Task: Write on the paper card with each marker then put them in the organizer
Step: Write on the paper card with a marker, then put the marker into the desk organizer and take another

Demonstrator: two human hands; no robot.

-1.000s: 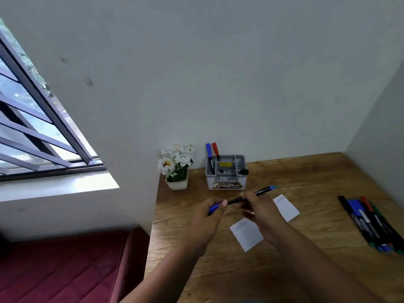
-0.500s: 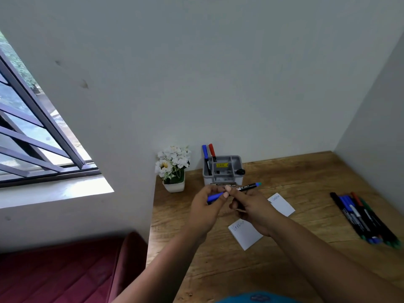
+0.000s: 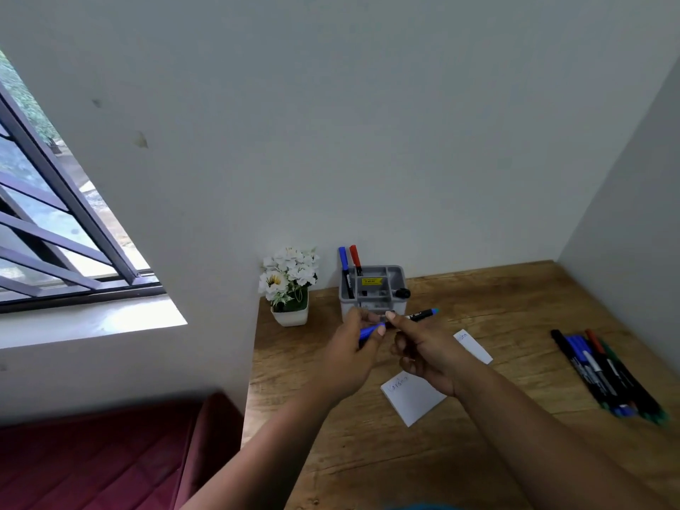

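Both my hands are raised in front of the grey organizer [image 3: 395, 276]. My right hand [image 3: 423, 353] grips a black marker [image 3: 419, 315] with a blue end pointing right. My left hand [image 3: 349, 353] pinches its blue cap [image 3: 369, 331], which sits on or right at the marker's left end. A white paper card [image 3: 414, 397] with writing lies on the desk below my hands. A second written card [image 3: 474, 346] lies further right. In the organizer stand a blue marker [image 3: 344, 265] and a red marker [image 3: 355, 259].
Several markers [image 3: 607, 373] lie in a row at the desk's right. A white pot of flowers [image 3: 289, 285] stands left of the organizer. The wooden desk [image 3: 460, 454] meets walls behind and to the right. A red cushion [image 3: 92, 461] lies left.
My hands have come closer together, bringing the blue cap up to the marker's end. The view shifted, and the hands now sit nearer the organizer.
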